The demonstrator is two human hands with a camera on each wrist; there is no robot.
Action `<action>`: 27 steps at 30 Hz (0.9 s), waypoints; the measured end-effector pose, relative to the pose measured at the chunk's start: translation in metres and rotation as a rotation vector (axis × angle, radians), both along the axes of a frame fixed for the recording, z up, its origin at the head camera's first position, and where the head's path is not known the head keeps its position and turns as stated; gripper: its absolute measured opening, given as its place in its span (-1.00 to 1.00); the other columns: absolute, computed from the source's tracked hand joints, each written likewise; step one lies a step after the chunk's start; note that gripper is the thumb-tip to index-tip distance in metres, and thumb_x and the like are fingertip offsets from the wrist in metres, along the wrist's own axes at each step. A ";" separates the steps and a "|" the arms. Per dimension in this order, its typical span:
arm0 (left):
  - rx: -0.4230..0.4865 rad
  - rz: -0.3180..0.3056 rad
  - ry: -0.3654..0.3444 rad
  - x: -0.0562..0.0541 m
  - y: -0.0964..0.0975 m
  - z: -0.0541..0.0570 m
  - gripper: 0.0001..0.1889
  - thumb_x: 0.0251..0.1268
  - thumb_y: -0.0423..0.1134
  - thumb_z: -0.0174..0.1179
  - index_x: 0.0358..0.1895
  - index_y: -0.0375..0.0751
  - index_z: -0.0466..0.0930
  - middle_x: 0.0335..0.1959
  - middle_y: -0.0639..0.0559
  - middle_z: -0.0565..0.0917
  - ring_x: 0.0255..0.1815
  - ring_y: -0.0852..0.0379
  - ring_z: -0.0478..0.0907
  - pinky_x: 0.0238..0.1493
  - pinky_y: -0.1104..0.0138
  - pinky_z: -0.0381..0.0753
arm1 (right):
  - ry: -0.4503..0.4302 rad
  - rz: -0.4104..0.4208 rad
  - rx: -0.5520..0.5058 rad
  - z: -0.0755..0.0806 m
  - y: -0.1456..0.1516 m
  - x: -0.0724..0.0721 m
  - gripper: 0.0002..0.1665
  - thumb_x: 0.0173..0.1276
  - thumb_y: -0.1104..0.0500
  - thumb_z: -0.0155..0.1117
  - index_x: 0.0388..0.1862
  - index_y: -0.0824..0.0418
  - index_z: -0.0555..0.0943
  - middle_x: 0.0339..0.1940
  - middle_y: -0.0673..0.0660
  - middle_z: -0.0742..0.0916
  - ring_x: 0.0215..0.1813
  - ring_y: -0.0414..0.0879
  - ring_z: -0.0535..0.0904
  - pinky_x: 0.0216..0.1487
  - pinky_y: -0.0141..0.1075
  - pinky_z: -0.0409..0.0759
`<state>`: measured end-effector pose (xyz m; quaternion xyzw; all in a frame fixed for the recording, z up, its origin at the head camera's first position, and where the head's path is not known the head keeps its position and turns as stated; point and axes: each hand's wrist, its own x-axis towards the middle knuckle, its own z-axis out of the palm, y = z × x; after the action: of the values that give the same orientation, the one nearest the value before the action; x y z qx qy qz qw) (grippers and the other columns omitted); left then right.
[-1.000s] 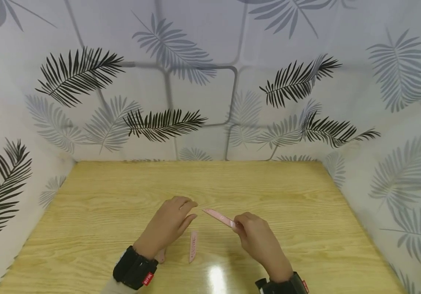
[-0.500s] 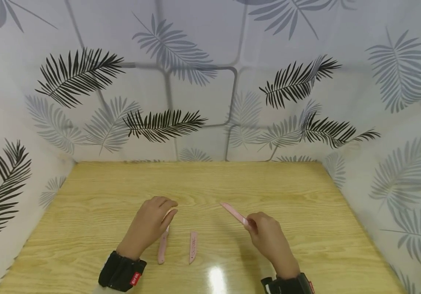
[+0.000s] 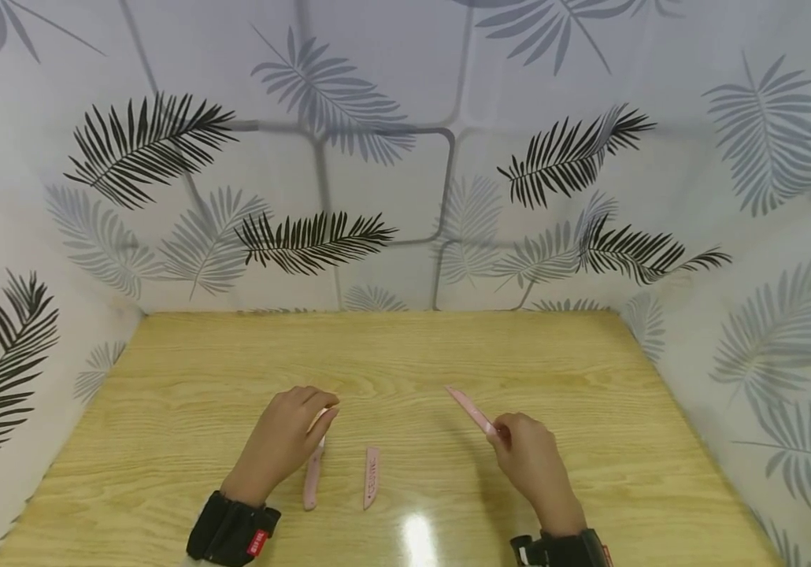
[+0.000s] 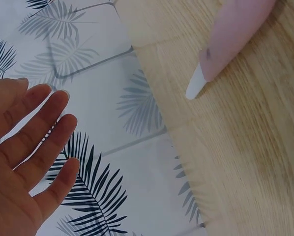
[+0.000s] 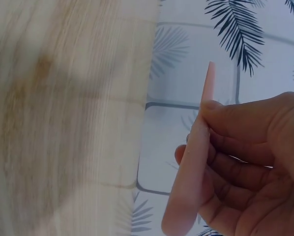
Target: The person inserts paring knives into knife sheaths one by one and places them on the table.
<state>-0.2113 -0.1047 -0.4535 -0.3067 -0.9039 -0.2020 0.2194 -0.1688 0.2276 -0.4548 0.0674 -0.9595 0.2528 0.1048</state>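
My right hand [image 3: 535, 466] holds a pink knife [image 3: 472, 409] above the table, its long pink end pointing up and to the left. In the right wrist view, thumb and fingers grip it near where the handle [image 5: 186, 191] meets the narrower pink part [image 5: 209, 83]. Over on the left, my left hand [image 3: 281, 442] hovers with nothing in it, fingers relaxed and apart in the left wrist view. Close to it, another knife [image 3: 312, 480] lies on the table; its white blade [image 4: 195, 83] is partly hidden by the hand in the head view.
A flat pink sheath [image 3: 372, 478] with lettering lies between the hands. The wood-grain table [image 3: 405, 346] reaches back to a leaf-patterned cloth [image 3: 391, 181], which also hangs at both sides. A bright reflection shows near the front.
My left hand has moved left, uncovering the handle of the knife on the table, then stayed nearly still. The right hand has carried its pink knife to the right.
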 end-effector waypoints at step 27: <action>-0.001 -0.005 -0.026 0.000 0.000 -0.006 -0.88 0.25 -0.28 0.30 -0.19 -0.18 0.69 -0.27 0.03 0.71 -0.26 0.09 0.64 -0.20 0.18 0.62 | -0.259 -0.187 -0.010 -0.025 0.039 0.007 -0.83 0.20 0.33 0.33 -0.33 0.49 0.65 -0.45 0.24 0.71 -0.49 -0.08 0.54 -0.46 -0.23 0.59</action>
<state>-0.2117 -0.1048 -0.4600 -0.3064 -0.9060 -0.2061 0.2072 -0.1622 0.2665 -0.4800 -0.0560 -0.9658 0.2531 0.0039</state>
